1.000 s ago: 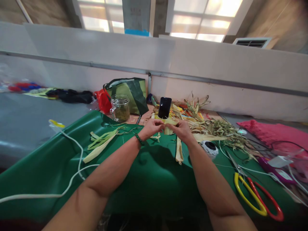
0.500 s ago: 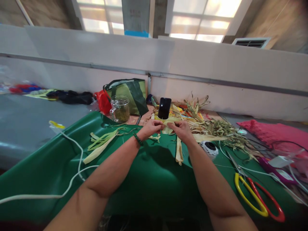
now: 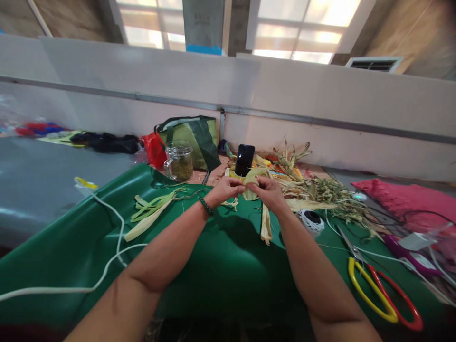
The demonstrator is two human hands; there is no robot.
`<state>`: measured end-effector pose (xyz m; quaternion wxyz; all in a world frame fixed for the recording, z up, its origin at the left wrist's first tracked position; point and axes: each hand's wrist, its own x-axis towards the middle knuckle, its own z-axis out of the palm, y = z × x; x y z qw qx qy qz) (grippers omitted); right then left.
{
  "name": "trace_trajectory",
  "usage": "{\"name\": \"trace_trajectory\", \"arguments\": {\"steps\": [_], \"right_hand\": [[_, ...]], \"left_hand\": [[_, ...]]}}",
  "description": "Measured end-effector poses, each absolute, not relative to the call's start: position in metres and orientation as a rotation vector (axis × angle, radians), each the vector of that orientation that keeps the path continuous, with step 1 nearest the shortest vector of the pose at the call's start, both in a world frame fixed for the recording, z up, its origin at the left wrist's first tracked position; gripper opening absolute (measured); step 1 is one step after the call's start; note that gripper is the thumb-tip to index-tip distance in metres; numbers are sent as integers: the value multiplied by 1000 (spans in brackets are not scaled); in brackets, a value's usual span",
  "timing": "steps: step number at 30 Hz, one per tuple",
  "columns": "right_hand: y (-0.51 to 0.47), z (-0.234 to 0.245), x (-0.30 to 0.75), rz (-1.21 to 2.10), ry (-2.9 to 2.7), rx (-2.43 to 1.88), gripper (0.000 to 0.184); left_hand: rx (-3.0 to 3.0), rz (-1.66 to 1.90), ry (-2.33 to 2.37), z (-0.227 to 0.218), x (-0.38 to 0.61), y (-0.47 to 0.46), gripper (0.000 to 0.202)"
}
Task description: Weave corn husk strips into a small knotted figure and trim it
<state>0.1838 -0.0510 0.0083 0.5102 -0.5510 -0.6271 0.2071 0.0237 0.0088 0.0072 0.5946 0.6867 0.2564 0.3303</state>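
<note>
Between my two hands is a pale yellow-green corn husk, gripped from both sides above the green mat. My left hand, with a dark beaded bracelet at the wrist, pinches its left edge. My right hand pinches the husk's right side with thumb and forefinger. Another dry husk strip lies on the mat just below my right hand. A small husk scrap rests under my left hand. Right behind the hands a black phone stands upright.
Scissors with yellow and red handles lie at the right, near a spool of white string. Husks and dried plants are heaped behind. Leftward are green husk strips, a glass mug, a bag and a white cable.
The husk between my fingers has shifted, and a broader flap of it now stands up above my right fingers. Both hands stay nearly in place.
</note>
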Motion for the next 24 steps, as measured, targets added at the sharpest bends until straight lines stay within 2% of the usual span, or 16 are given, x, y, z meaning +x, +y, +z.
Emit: {"name": "trace_trajectory", "arguments": {"steps": [9, 14, 17, 20, 24], "right_hand": [[-50, 6, 186, 525, -1476, -1358, 42], [-51, 8, 183, 414, -1514, -1345, 46], [-58, 10, 173, 380, -1548, -1294, 47], [-69, 18, 167, 521, -1598, -1213, 49], [-88, 41, 188, 648, -1425, -933, 54]], "left_hand": [[1660, 813, 581, 4, 27, 8, 43], [1686, 812, 549, -2, 29, 11, 29], [1793, 950, 658, -5, 30, 14, 22], [1878, 1124, 760, -6, 29, 18, 20], [1713, 1139, 872, -4, 25, 28, 16]]}}
